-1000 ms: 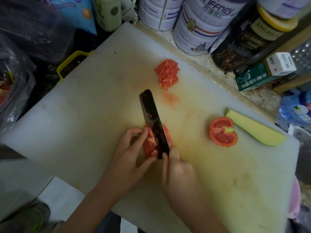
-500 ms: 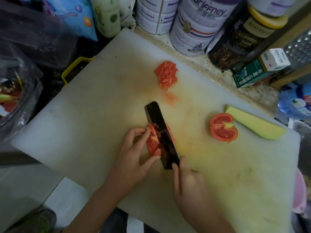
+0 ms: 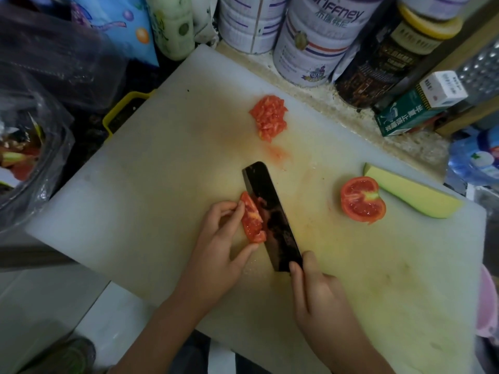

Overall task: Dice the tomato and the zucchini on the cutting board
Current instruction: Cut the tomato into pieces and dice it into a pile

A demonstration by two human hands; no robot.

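Cutting board (image 3: 135, 198): left grip (image 3: 216, 247) pinches tomato wedge (image 3: 251, 220) beside knife (image 3: 271, 211), clasped by right grip (image 3: 318, 300).

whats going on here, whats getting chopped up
A person is cutting tomato on a white cutting board. The left hand holds a tomato piece against the dark blade of a knife, which the right hand grips at the handle end. A pile of diced tomato lies at the back of the board. A tomato half and a zucchini piece lie to the right, not yet diced.
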